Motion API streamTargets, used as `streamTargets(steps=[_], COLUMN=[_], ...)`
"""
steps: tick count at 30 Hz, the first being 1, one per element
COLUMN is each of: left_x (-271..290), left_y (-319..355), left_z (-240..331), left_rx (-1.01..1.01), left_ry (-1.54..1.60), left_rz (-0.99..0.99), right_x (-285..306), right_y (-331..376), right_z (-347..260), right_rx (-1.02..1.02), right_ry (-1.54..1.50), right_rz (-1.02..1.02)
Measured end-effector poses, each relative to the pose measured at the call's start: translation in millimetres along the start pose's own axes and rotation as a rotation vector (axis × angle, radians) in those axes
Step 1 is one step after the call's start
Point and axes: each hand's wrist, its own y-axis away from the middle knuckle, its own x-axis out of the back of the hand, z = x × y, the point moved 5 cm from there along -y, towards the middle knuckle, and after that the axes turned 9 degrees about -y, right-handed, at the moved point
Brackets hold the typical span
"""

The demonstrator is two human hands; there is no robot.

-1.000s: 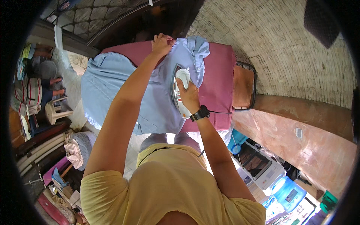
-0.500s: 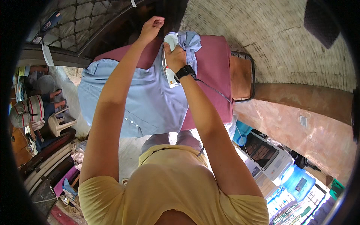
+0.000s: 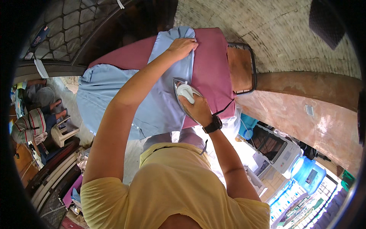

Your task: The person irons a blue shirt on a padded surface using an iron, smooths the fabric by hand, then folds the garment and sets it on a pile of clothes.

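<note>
Right grip [image 3: 198, 108] wraps the iron [image 3: 186, 92] near the 3 o'clock edge of the blue shirt [image 3: 157, 103] on the ironing board [image 3: 212, 72]; left grip [image 3: 183, 48], at iron's 12 o'clock, likely anchors it, pinch unclear.

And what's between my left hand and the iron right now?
Just a stretch of the light blue shirt, spread over the maroon ironing board; the head view shows no other object between your left hand and the iron.

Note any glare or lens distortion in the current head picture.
Head view: glare whites out floor below the ironing board and patches beside the water jug; fisheye bends the brown ledge, with black corners; the iron and blue shirt show clearly.
</note>
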Motion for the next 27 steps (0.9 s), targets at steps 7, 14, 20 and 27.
streamTargets(steps=[7, 14, 20, 27], left_x=[2.0, 24.1, 5.6, -0.5], left_y=[1.1, 46.6, 124.0, 190.3], left_z=[16.3, -36.8, -92.0, -113.3], left_rx=[-0.14, 0.197, 0.468, 0.609], left_ry=[0.042, 0.162, 0.384, 0.34], left_rz=[0.117, 0.497, 0.379, 0.194], right_x=[-11.5, -4.4, 7.4, 7.9], right_y=[-17.1, -33.8, -37.2, -27.2], right_z=[9.9, 6.9, -6.1, 31.4], right_rx=[-0.07, -0.102, -0.201, -0.043], right_ry=[-0.033, -0.182, -0.273, -0.296], right_rz=[0.434, 0.463, 0.397, 0.317])
